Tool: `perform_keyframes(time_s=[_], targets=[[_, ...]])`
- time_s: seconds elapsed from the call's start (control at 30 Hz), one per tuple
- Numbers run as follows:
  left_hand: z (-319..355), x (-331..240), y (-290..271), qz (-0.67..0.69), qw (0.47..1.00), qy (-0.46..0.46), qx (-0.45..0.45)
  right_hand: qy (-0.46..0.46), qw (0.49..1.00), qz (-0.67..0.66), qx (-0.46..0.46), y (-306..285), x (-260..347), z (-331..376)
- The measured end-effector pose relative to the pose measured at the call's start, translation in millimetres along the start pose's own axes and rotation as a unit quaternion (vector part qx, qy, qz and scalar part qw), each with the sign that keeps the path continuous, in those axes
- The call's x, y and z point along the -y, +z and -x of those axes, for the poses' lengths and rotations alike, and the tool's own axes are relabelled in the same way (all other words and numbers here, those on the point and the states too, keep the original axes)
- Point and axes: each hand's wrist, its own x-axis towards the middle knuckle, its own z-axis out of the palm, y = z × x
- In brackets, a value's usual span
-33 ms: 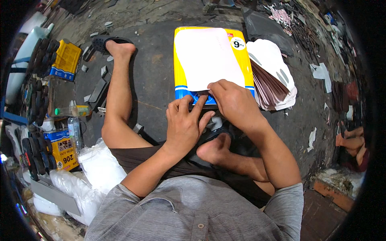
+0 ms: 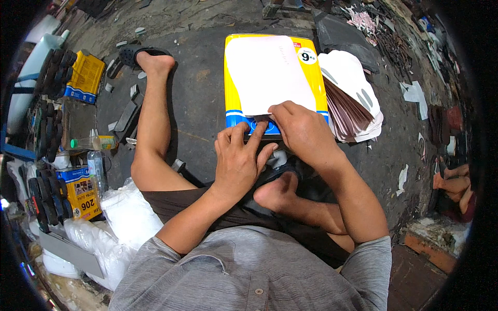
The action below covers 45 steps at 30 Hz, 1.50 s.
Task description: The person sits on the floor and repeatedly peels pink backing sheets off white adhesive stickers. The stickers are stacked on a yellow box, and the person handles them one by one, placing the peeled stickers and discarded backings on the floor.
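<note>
A pale white piece, curved along its sides like part of a sole shape, lies flat on a yellow and blue rectangular tin. At its near edge my right hand is closed, thumb and fingertips pinching the material. My left hand rests at the tin's near side with its fingers apart, the index finger reaching to the edge of the pale piece. Its fingertip is partly hidden there. Beside the tin on the right, a fanned stack of white and brown cut pieces leans over.
Black sole-like pieces and white plastic bags crowd the left side. Bottles stand near another yellow tin. Scraps lie on the dark floor. Another person's limbs show at the far right.
The pale piece's near edge sits slightly higher, and faint marks on its surface show a little more. Both hands stay almost in place.
</note>
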Motion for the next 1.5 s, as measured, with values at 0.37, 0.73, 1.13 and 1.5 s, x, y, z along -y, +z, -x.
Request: perform_keyframes(time_s=[0.37, 0.73, 1.13, 1.5], targets=[[-0.3, 0.6, 1.9, -0.002, 1.0, 0.002, -0.009, -0.024, 0.999, 0.016, 0.019, -0.2, 0.9, 3.1], [-22.7, 32.7, -23.9, -0.003, 0.998, 0.044, 0.04, -0.058, 0.991, 0.102, 0.072, 6.7, 24.8, 13.6], [-86.3, 70.6, -11.1, -0.2, 0.976, 0.089, 0.022, 0.001, 1.0, 0.014, -0.009, -5.0, 11.8, 16.6], [94.1, 52.6, 113.0, 0.1, 0.967, 0.084, 0.218, -0.002, 0.925, -0.25, -0.286, -155.8, 14.9, -17.7]])
